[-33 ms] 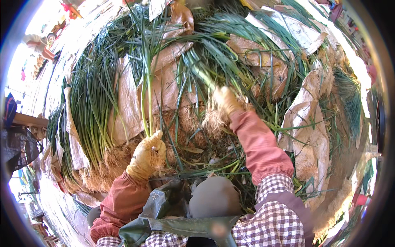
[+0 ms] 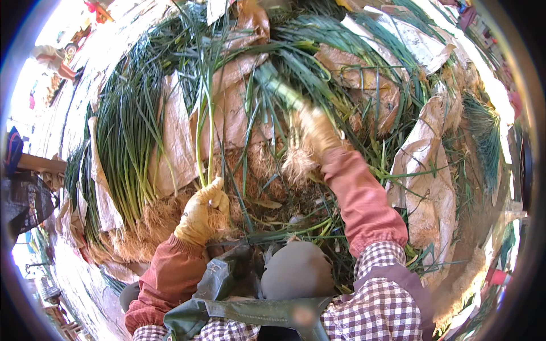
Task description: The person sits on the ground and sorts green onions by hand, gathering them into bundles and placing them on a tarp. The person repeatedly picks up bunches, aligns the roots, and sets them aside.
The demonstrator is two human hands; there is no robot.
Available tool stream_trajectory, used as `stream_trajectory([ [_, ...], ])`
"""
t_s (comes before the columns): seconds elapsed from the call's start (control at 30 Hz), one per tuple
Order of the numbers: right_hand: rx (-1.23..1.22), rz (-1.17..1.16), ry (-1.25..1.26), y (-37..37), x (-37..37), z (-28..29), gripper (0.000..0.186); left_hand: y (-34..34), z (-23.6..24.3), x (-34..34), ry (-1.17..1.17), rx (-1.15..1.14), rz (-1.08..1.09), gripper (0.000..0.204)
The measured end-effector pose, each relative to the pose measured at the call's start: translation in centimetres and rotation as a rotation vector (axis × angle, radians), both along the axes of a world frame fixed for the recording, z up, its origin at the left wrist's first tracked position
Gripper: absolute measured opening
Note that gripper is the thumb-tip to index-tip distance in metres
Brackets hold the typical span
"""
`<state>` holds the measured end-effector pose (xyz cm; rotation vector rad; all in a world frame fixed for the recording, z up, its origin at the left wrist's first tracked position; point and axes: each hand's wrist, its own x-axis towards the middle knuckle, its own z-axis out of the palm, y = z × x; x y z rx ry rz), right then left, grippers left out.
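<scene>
Over there, the right hand (image 2: 318,129) has edged up the bunch of green onions (image 2: 281,94).

From where I stand, that glove now sits a touch higher and further right, its fingers blurred over stems that showed bare a moment ago, and the right sleeve (image 2: 364,196) has shifted the same way. Just below that grip, the roots (image 2: 300,163) have swung slightly right. Above the left hand (image 2: 203,211), which has crept up a hair, the two tall stalks (image 2: 211,131) lean a little further right than before.

Gloves (image 2: 202,210) yellow; leaves (image 2: 128,153) green; shirt (image 2: 369,310) checked.
</scene>
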<state>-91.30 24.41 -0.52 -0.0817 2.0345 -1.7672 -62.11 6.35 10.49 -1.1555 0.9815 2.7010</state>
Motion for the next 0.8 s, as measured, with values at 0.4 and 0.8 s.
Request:
stream_trajectory([
  [0.4,-0.111,0.421,0.107,0.2,20.3,-2.9,0.029,2.9,-6.8,0.1,-0.094,-0.282,-0.171,0.035],
  [0.8,-0.282,0.313,-0.500,-0.1,16.5,-1.3,0.020,6.0,-6.8,-1.2,-0.117,-0.127,-0.065,0.019],
])
